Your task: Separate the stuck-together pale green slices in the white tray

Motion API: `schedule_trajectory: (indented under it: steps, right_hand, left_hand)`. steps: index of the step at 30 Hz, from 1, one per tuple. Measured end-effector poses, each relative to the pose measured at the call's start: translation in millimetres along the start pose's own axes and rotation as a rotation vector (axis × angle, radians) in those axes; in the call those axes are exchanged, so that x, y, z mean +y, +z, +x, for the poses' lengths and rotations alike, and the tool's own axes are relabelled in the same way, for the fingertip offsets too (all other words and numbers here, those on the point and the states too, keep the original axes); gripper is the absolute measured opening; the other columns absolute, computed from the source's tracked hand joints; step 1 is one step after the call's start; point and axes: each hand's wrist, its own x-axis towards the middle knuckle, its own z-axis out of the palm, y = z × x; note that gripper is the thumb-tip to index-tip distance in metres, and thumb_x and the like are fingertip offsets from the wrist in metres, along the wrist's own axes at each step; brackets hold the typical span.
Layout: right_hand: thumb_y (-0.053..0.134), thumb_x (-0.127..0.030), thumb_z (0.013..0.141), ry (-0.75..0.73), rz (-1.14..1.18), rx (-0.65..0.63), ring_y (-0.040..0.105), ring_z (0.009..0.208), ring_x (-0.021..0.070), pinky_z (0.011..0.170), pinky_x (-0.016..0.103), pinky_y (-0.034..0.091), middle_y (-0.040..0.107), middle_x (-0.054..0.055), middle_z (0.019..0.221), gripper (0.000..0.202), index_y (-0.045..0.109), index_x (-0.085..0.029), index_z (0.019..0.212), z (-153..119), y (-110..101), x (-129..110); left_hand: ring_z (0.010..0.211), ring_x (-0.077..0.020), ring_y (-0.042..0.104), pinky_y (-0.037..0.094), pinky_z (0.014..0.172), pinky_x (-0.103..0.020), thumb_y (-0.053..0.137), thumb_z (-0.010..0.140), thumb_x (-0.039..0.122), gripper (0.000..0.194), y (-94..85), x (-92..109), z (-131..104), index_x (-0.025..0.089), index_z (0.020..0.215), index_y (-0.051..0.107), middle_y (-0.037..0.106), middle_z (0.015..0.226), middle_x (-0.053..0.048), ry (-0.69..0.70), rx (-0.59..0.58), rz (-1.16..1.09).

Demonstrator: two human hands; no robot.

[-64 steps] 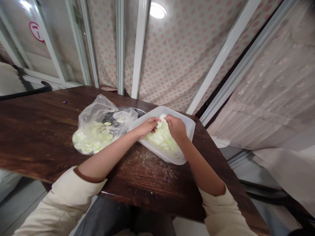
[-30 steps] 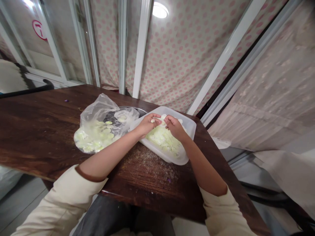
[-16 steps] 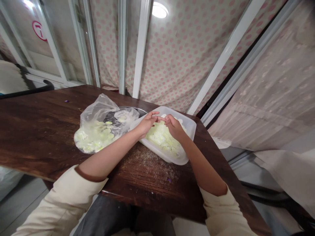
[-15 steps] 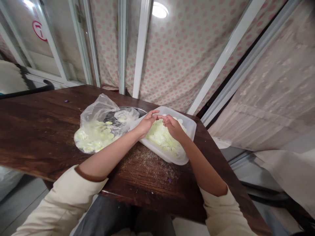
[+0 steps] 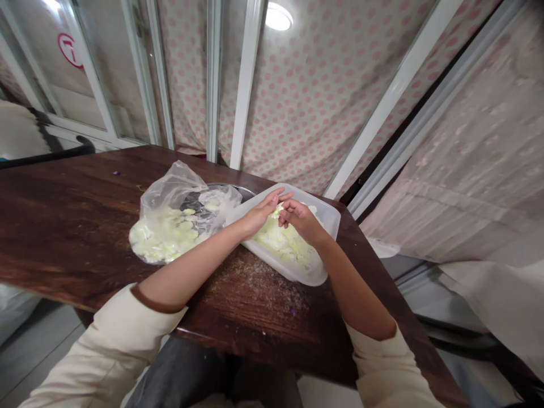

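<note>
Both my hands are held close together over a white plastic tub (image 5: 329, 212). My left hand (image 5: 260, 219) has its fingers stretched out towards the right, over the tub's far part. My right hand (image 5: 301, 220) faces it with the fingers curled in, close to the left fingertips; whether they grip anything small is hidden. Pale yellow-green pieces (image 5: 283, 241) like petals or thin slices fill the tub. A pale bit (image 5: 277, 211) shows between the hands, and I cannot tell if it is held.
Left of the tub, a clear plastic bag (image 5: 164, 190) with similar pale pieces (image 5: 168, 235) lies over a round metal tray (image 5: 244, 192). Fine crumbs (image 5: 259, 283) and a purple speck (image 5: 293, 311) lie on the dark wooden table (image 5: 63, 226). Curtained glass panels (image 5: 297, 102) stand behind.
My right fingers have come away from my left index finger and curled in lower. The left hand has shifted slightly right, its fingers straighter. Bag and tub stay put.
</note>
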Motion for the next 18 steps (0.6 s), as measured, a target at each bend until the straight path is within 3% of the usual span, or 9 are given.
schedule_trajectory:
  steps: [3, 6, 9, 13, 18]
  right_hand:
    - [0.051, -0.037, 0.078, 0.003, -0.024, 0.106, 0.047, 0.055, 0.0090, 0.054, 0.023, 0.037, 0.051, -0.003, 0.057, 0.020, 0.046, -0.019, 0.072, 0.8, -2.8, 4.5]
    - [0.052, -0.037, 0.078, 0.015, -0.037, 0.136, 0.046, 0.053, 0.0086, 0.053, 0.023, 0.036, 0.051, -0.003, 0.055, 0.021, 0.045, -0.019, 0.070, 0.9, -3.7, 6.3]
    - [0.048, -0.038, 0.079, 0.014, 0.010, 0.127, 0.046, 0.053, 0.0085, 0.054, 0.023, 0.036, 0.050, -0.003, 0.055, 0.022, 0.046, -0.019, 0.069, 1.0, -3.7, 5.8]
    - [0.045, -0.041, 0.080, 0.017, 0.061, 0.248, 0.046, 0.052, 0.0088, 0.052, 0.023, 0.035, 0.045, -0.005, 0.053, 0.023, 0.043, -0.020, 0.069, 2.7, -6.6, 10.2]
    - [0.053, -0.041, 0.073, 0.091, -0.244, 0.406, 0.043, 0.052, 0.0088, 0.049, 0.022, 0.034, 0.047, -0.003, 0.057, 0.023, 0.048, -0.019, 0.069, 4.8, -9.8, 21.3]
  left_hand:
    - [0.075, -0.0116, 0.050, 0.035, 0.062, -0.023, 0.049, 0.077, 0.043, 0.032, -1.8, -2.1, 2.1, 0.017, 0.095, 0.057, 0.061, 0.093, -0.006, -0.096, 0.133, 0.105]
    - [0.052, -0.0061, 0.037, 0.027, 0.051, -0.021, 0.057, 0.072, 0.041, 0.027, -3.7, -4.4, 3.3, 0.014, 0.068, 0.054, 0.049, 0.059, 0.001, -0.155, 0.116, 0.126]
    - [0.048, -0.0045, 0.030, 0.024, 0.048, -0.021, 0.057, 0.071, 0.041, 0.029, -5.7, -7.0, 4.0, 0.014, 0.064, 0.051, 0.042, 0.053, 0.004, -0.121, 0.098, 0.067]
    - [0.048, -0.0045, 0.032, 0.025, 0.048, -0.021, 0.060, 0.068, 0.041, 0.029, -8.2, -9.6, 5.3, 0.014, 0.063, 0.051, 0.043, 0.054, 0.004, -0.126, 0.207, 0.021]
    - [0.047, -0.0033, 0.033, 0.025, 0.047, -0.021, 0.065, 0.064, 0.039, 0.028, -8.4, -11.3, 5.8, 0.014, 0.066, 0.054, 0.045, 0.056, 0.004, -0.107, 0.176, 0.023]
